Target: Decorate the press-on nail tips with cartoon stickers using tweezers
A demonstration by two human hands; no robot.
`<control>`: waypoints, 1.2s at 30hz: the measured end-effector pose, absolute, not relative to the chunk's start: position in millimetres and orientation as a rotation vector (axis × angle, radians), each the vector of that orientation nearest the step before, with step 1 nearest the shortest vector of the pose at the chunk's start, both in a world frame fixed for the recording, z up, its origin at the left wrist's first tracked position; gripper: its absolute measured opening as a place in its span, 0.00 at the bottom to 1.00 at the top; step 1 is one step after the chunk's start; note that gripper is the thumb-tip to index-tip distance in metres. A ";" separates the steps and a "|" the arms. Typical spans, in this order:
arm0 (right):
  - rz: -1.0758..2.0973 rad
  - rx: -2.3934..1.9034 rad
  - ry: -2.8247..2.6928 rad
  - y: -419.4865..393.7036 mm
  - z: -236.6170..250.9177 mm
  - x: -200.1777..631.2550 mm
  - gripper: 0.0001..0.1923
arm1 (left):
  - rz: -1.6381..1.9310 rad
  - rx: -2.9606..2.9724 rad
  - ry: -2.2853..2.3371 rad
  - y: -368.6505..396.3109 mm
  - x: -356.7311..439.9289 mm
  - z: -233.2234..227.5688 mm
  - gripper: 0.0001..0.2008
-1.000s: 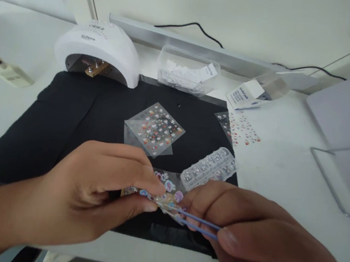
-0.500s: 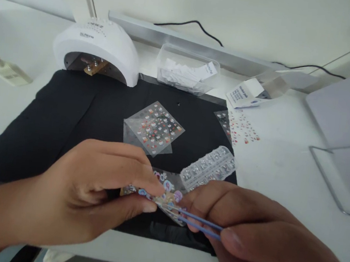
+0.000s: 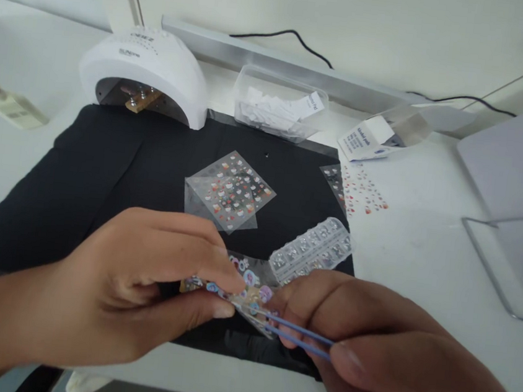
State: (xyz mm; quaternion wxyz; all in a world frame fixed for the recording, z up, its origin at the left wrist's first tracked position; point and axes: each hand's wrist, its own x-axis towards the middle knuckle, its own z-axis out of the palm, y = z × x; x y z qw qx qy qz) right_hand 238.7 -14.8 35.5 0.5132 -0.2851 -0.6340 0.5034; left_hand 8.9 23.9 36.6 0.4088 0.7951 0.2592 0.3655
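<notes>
**A:** Report the state of each hand.

**B:** The left hand [image 3: 140, 283] pinches a small sticker sheet [image 3: 245, 281] between thumb and forefinger, above the near edge of the black mat [image 3: 105, 167]. The right hand [image 3: 389, 353] is pressed together on blue tweezers [image 3: 298, 337]; the tips meet the sheet at its near edge.

**A:** What differs from the frame half a second earlier?

**B:** Very little. Both hands hold the same grip. The tweezer tips have stayed on the sheet, shifted only slightly. Nothing on the worktop [image 3: 423, 257] has moved.

**A:** List the surrounding items by clock direction from the held sheet.

**B:** At 12 o'clock, a second sticker sheet [image 3: 230, 191] lies flat on the mat. At 1 o'clock, just beside the held sheet, lies a clear gem tray [image 3: 312, 251]. At 2 o'clock, a third sheet [image 3: 357, 193] overlaps the mat's right edge. At 11 o'clock, well apart, stands a white nail lamp [image 3: 146, 71]. At 12 o'clock, beyond the mat, sits a clear box [image 3: 277, 107].
</notes>
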 end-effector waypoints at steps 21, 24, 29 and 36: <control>1.529 -0.686 -1.395 -2.1 42.3 236.0 0.08 | 0.478 1.425 0.727 24.0 -1.0 43.2 0.07; 1.603 -0.686 -1.365 0.4 40.4 232.4 0.10 | 0.504 1.428 0.681 24.9 -1.8 42.3 0.08; 1.483 -0.594 -1.355 -0.4 31.6 230.0 0.11 | 0.609 1.446 0.703 25.4 0.2 39.8 0.09; 1.196 -0.667 -1.464 -8.1 34.2 230.2 0.11 | 0.757 1.515 0.853 21.6 6.9 41.8 0.08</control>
